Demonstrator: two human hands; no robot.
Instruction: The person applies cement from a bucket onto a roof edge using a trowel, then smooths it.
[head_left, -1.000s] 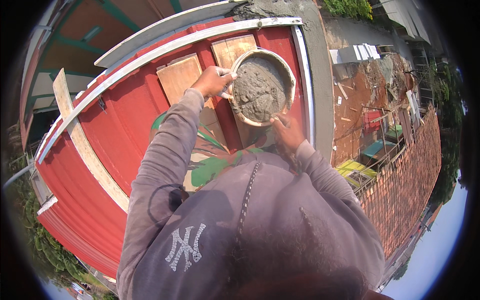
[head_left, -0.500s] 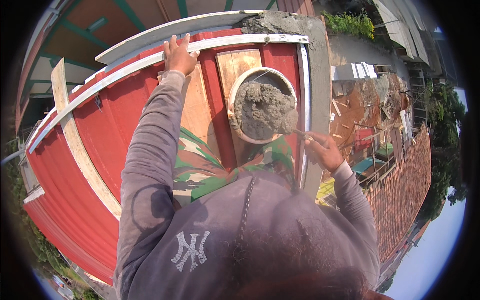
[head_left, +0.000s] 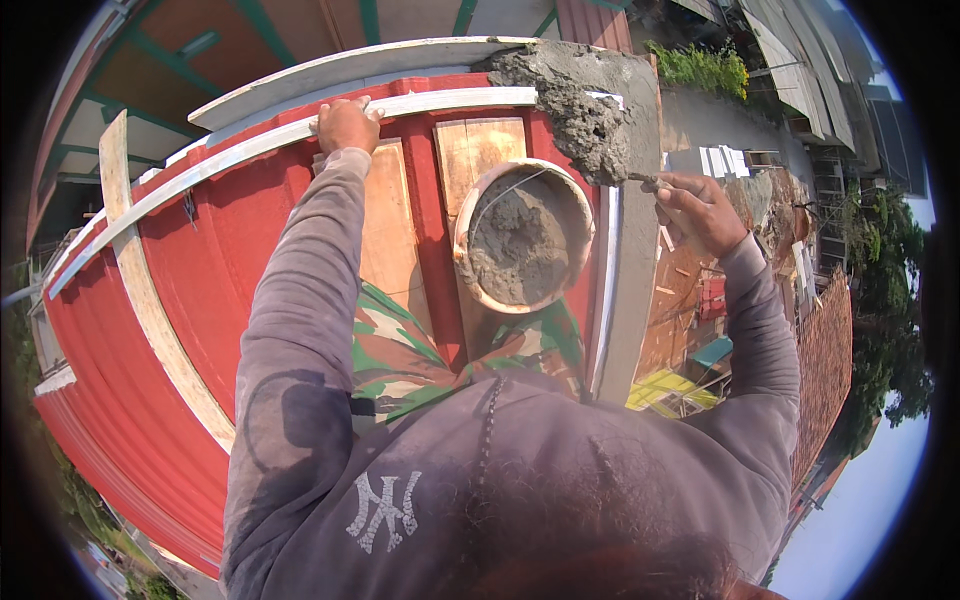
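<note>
My left hand point(head_left: 346, 127) has its fingers curled over the long white strip point(head_left: 240, 147) along the red corrugated roofing point(head_left: 200, 300). My right hand point(head_left: 700, 215) grips a trowel point(head_left: 641, 178), whose blade is hidden under a heap of wet grey mortar point(head_left: 590, 130) at the far right corner of the cement edge point(head_left: 630, 310). A bucket of grey mortar point(head_left: 520, 240) with a wire handle stands between my hands on wooden boards point(head_left: 392, 230), just beyond my knees in camouflage trousers point(head_left: 390, 350).
A pale plank point(head_left: 170, 330) crosses the roofing at left. Beyond the right edge lie a lower area with red earth and debris point(head_left: 680, 280), a tiled roof point(head_left: 820, 400) and greenery point(head_left: 700, 68). A teal-framed structure point(head_left: 230, 35) is at the top left.
My left hand left the bucket and moved up to the white strip, its fingers now curled. My right hand has lifted a load of mortar from the bucket up to the far corner.
</note>
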